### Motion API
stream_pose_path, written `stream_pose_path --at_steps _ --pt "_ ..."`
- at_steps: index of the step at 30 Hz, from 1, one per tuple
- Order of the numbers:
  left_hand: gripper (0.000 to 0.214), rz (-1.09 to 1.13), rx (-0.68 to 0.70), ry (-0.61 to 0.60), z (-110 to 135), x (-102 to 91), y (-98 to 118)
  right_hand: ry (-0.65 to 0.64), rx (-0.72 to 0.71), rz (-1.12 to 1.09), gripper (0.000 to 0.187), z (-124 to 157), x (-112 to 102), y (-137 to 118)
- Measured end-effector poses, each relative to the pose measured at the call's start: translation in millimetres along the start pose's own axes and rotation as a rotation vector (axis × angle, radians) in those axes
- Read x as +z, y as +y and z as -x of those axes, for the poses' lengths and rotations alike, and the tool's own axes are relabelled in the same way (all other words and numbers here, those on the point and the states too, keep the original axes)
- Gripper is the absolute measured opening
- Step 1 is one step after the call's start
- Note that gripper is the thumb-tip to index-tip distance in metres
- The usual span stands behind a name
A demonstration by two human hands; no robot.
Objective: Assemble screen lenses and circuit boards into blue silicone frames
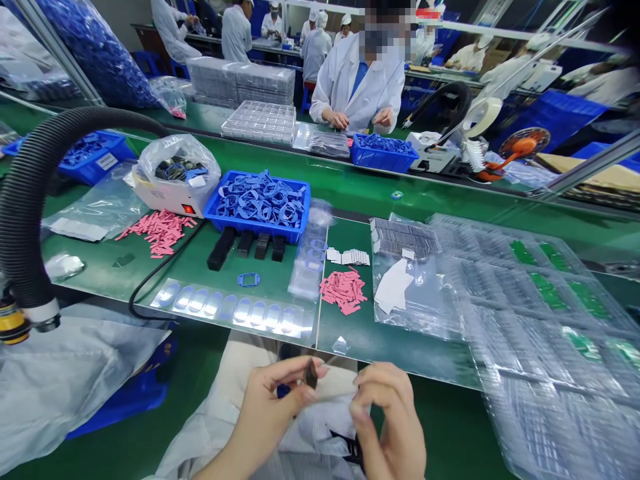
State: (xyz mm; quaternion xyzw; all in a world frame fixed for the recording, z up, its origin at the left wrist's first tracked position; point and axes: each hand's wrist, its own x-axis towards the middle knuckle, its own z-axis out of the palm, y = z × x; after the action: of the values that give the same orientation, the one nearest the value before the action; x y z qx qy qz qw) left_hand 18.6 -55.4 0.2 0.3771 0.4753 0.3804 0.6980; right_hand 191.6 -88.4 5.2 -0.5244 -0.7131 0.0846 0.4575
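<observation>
Low in the head view, over my lap, my left hand [275, 403] pinches a small dark flat piece [311, 375] between thumb and fingers. My right hand [393, 417] faces it a short way to the right, thumb and fingertips closed together; what they hold is too small or blurred to name. A faint pale edge seems to run between both hands. Just beyond them, at the table's front edge, lies a small clear film piece [341, 345]. A clear sheet with oval films [227, 307] and a blue frame [249, 279] lie farther left.
A blue bin [257, 227] of blue frames stands behind black blocks [245, 243]. Pink strips [344, 291], white labels [355, 257] and a plastic bag [420, 293] lie nearby. Clear trays [540, 320] overhang the right edge; a black hose [23, 200] arches left. A co-worker [357, 80] sits opposite.
</observation>
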Motion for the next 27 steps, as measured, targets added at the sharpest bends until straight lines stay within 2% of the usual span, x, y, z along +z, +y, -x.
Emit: stream_pose_path --at_steps 3,7,10,13,15,17,20,23,25,27 --pt "0.043 0.106 -0.040 0.036 -6.4 -8.3 -7.1 -0.090 0.201 0.153 0.016 7.8 9.1 30.6" --pt "0.044 0.135 -0.041 0.027 -8.4 -13.5 -10.7 -0.015 0.191 0.414 0.017 19.0 32.5 65.7" --pt "0.043 0.154 -0.032 0.007 -6.4 -12.7 -10.3 0.005 0.079 0.467 0.008 28.1 39.3 71.9" --pt "0.042 0.178 -0.019 -0.050 -4.6 -10.5 -6.3 -0.119 -0.156 0.457 0.022 32.9 34.5 70.2" --pt "0.043 0.142 -0.001 -0.084 -3.7 -8.9 -0.5 -0.188 -0.246 0.446 0.022 31.4 29.2 67.8" --pt "0.043 0.042 0.049 -0.063 -2.6 -7.3 7.4 -0.179 -0.221 0.367 0.019 25.6 23.5 62.2" --pt "0.035 -0.171 0.180 -0.019 -0.3 -5.9 19.8 -0.116 -0.074 0.095 0.020 9.3 13.7 44.7" --pt "0.037 -0.284 0.265 -0.054 1.8 -6.2 30.0 -0.130 0.006 -0.181 0.022 -11.7 3.4 23.3" --pt "0.043 -0.247 0.209 -0.090 2.5 -7.7 34.9 -0.197 -0.043 -0.302 0.025 -26.1 -2.4 12.9" --pt "0.059 -0.105 0.032 -0.189 2.2 -9.8 38.1 -0.298 -0.115 -0.373 0.033 -40.1 -6.7 6.8"
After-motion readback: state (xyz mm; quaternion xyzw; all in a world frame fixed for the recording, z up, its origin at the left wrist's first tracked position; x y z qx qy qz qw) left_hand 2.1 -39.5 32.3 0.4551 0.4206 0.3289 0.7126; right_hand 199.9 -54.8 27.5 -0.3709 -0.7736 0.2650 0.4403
